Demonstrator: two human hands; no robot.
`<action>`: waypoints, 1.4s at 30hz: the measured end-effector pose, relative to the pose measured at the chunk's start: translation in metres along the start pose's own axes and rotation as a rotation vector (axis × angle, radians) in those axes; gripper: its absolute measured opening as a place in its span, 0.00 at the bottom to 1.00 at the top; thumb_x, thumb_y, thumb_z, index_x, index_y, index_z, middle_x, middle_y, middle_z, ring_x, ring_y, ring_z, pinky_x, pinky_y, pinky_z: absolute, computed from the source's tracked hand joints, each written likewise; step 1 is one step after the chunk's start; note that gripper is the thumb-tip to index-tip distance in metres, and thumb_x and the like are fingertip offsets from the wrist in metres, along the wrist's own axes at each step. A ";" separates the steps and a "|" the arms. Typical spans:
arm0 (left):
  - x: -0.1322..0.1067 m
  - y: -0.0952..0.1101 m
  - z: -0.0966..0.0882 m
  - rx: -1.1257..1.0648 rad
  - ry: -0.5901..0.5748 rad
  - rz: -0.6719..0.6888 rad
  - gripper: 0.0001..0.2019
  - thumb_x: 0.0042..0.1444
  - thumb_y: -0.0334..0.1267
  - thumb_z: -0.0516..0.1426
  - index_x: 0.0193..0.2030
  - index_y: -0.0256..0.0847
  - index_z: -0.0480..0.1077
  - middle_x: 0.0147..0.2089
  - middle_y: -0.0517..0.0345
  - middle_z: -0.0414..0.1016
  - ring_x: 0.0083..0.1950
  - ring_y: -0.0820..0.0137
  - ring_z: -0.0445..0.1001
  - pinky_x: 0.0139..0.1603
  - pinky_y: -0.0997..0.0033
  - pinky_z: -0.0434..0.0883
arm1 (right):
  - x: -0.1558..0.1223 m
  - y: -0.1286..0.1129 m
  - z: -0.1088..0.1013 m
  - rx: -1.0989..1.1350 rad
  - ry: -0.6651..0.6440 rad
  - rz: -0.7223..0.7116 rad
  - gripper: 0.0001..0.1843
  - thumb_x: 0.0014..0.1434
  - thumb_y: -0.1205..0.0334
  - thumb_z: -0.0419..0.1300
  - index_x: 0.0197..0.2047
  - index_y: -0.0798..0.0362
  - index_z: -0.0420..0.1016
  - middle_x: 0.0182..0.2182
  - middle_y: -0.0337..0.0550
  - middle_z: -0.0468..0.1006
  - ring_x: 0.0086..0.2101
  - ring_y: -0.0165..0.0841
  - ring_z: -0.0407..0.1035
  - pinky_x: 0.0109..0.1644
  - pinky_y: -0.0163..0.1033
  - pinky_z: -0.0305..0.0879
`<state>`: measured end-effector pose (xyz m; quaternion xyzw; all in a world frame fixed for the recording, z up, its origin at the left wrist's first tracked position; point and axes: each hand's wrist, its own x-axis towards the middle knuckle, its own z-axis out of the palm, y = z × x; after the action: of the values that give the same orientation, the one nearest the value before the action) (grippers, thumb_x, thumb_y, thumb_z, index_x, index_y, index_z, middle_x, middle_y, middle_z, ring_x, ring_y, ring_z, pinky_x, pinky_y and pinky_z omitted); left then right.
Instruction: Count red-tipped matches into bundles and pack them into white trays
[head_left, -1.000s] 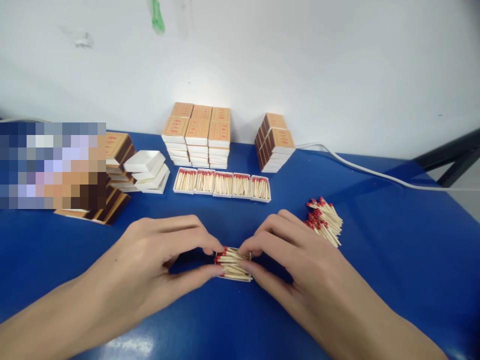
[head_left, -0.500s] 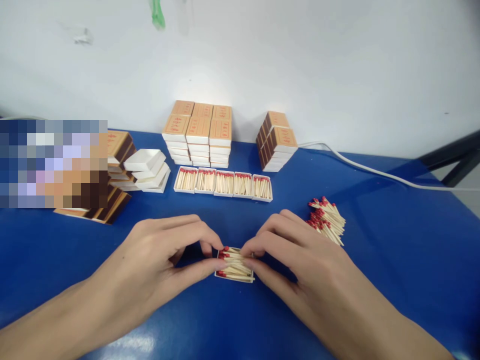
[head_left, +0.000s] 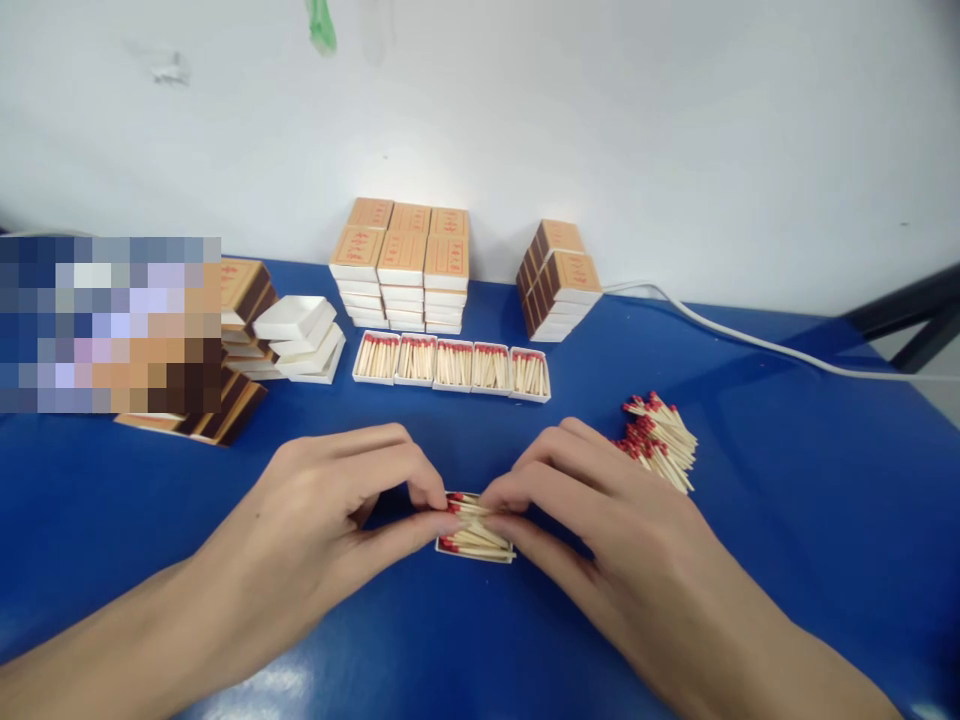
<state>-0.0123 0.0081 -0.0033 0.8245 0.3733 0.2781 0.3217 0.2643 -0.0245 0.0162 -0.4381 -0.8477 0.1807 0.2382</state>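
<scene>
A small white matchbox tray [head_left: 475, 556] sits on the blue table in front of me. Red-headed matches [head_left: 480, 545] fill it, lying crosswise with their heads to the left. My left hand [head_left: 322, 510] has thumb and forefinger closed on the matches at the head end. From the other side, my right hand [head_left: 607, 520] pinches the plain stick ends. Fingers partly hide the tray and its contents. Just beyond my right hand lies a loose pile of matches [head_left: 667, 440], partly covered by that hand.
Several filled matchbox trays [head_left: 454, 384] stand in a row behind my hands. Stacked matchboxes [head_left: 401, 255] and a smaller stack [head_left: 574, 275] are near the wall. Empty white trays [head_left: 296, 318] and matchbox sleeves [head_left: 240, 405] are at left, beside a blurred-out area. A white cable [head_left: 720, 340] runs right.
The whole view has shifted slightly, with the table items appearing a little farther right. My left fingertips reach slightly farther in over the match heads; the right hand keeps nearly the same pose.
</scene>
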 end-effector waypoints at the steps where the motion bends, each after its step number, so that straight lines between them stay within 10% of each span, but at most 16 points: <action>1: 0.000 0.000 0.000 0.001 -0.004 -0.006 0.05 0.78 0.39 0.70 0.46 0.49 0.82 0.41 0.70 0.81 0.28 0.80 0.61 0.28 0.74 0.60 | 0.001 0.000 0.000 -0.003 0.003 -0.008 0.08 0.83 0.67 0.66 0.49 0.49 0.85 0.43 0.41 0.85 0.44 0.36 0.77 0.44 0.39 0.78; 12: 0.004 0.002 0.000 -0.016 0.002 0.026 0.05 0.77 0.41 0.71 0.46 0.49 0.83 0.44 0.69 0.82 0.28 0.82 0.61 0.28 0.75 0.61 | 0.002 -0.002 0.000 -0.061 0.040 -0.003 0.09 0.85 0.64 0.64 0.48 0.49 0.86 0.42 0.42 0.84 0.42 0.36 0.76 0.42 0.41 0.78; 19: -0.001 0.007 0.002 0.050 0.021 0.030 0.28 0.63 0.47 0.80 0.65 0.54 0.77 0.51 0.68 0.81 0.30 0.80 0.64 0.29 0.76 0.67 | -0.001 -0.002 -0.001 -0.044 0.028 0.016 0.09 0.85 0.66 0.63 0.49 0.48 0.84 0.43 0.42 0.84 0.44 0.36 0.78 0.42 0.40 0.78; 42: -0.006 0.008 0.008 0.156 0.009 0.096 0.10 0.77 0.37 0.67 0.59 0.52 0.75 0.49 0.73 0.84 0.28 0.78 0.57 0.27 0.74 0.62 | 0.001 -0.005 0.005 0.021 -0.011 -0.002 0.08 0.83 0.68 0.65 0.48 0.50 0.83 0.43 0.42 0.82 0.44 0.37 0.74 0.47 0.45 0.74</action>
<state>-0.0075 -0.0033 -0.0040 0.8626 0.3555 0.2670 0.2413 0.2578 -0.0267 0.0154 -0.4335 -0.8476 0.1920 0.2383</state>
